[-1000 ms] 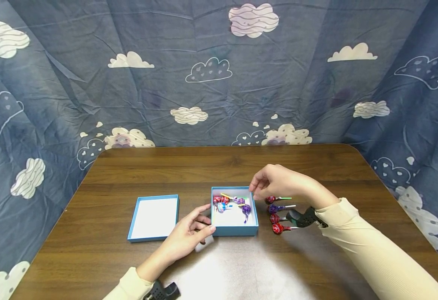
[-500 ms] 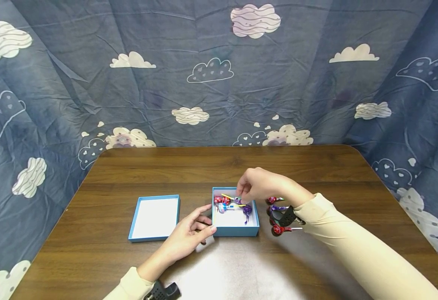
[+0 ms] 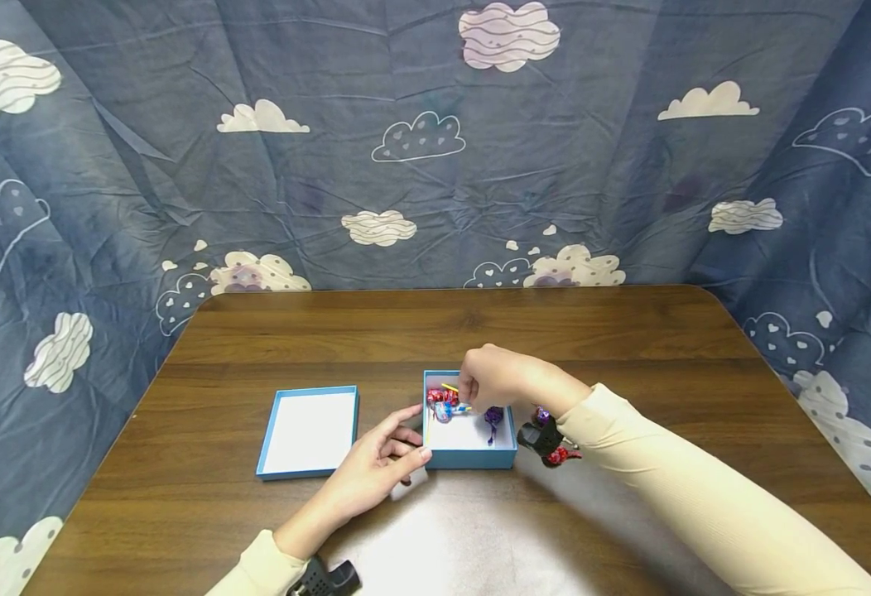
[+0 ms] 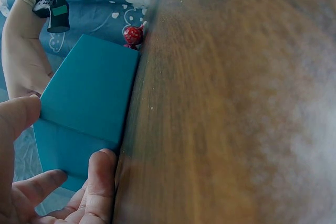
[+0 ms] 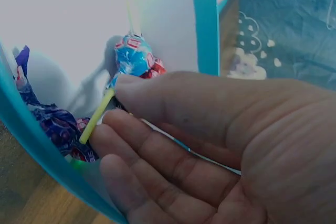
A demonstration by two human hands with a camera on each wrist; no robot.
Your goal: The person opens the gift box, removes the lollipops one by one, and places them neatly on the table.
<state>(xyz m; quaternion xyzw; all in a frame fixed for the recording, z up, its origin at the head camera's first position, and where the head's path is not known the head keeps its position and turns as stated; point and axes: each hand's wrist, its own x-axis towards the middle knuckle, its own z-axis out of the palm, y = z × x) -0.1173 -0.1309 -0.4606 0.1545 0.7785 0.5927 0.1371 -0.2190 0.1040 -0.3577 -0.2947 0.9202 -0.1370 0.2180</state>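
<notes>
Near left edge of box [image 3: 473, 459] | blue lollipop [image 5: 134, 56], stick [image 5: 95, 120] pointing right | right hand [image 3: 498, 374] nearer, pinch unclear | left hand [image 3: 376, 465] spread, touching box

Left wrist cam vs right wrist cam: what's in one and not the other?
Only left wrist: the outside of the blue box at its near corner, a red lollipop beyond it, and a dark wrist device on the right arm.

Only right wrist: the box's white interior, with a blue-wrapped lollipop, purple wrappers and a yellow stick.

Both: box, wooden table, cloud-print curtain, and at least part of the right hand.
</notes>
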